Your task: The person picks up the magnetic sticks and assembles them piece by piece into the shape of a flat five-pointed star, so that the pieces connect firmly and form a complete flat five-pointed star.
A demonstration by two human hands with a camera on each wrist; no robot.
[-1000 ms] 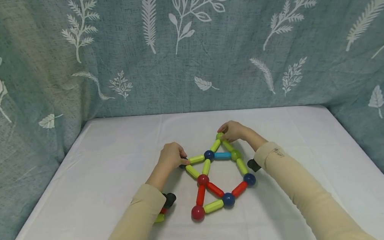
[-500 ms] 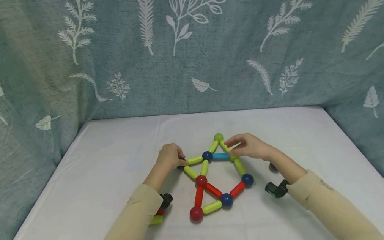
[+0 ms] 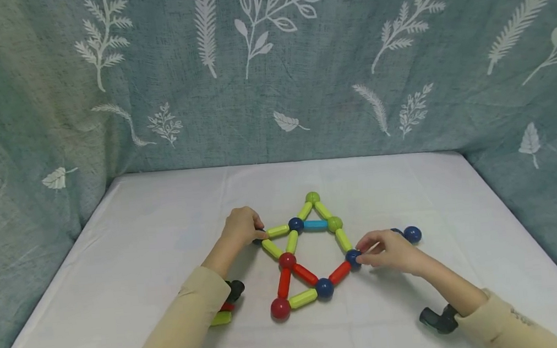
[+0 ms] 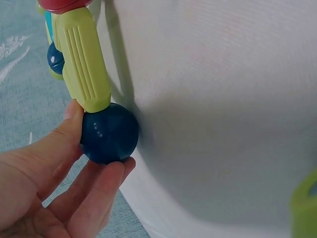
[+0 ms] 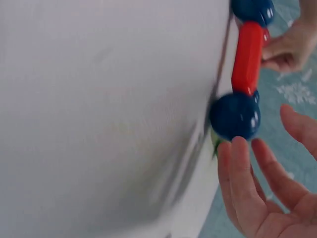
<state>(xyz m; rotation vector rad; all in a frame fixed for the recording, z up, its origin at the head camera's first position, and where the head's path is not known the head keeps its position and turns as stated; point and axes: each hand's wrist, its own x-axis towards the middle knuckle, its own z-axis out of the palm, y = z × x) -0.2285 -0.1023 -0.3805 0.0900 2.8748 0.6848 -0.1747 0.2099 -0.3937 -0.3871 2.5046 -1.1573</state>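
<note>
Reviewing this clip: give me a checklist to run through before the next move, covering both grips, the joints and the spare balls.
1. Left grip on left ball: ok; it pinches it.
2. Right grip closed round right ball: not ok; its fingers are spread.
3. Right fingertips touching that ball: cannot tell.
4. Blue rod joined at both ends: ok; no gap shows.
5. Right red rod meeting right ball: ok.
6. Both spare balls in full view: not ok; right grip partly covers one.
</note>
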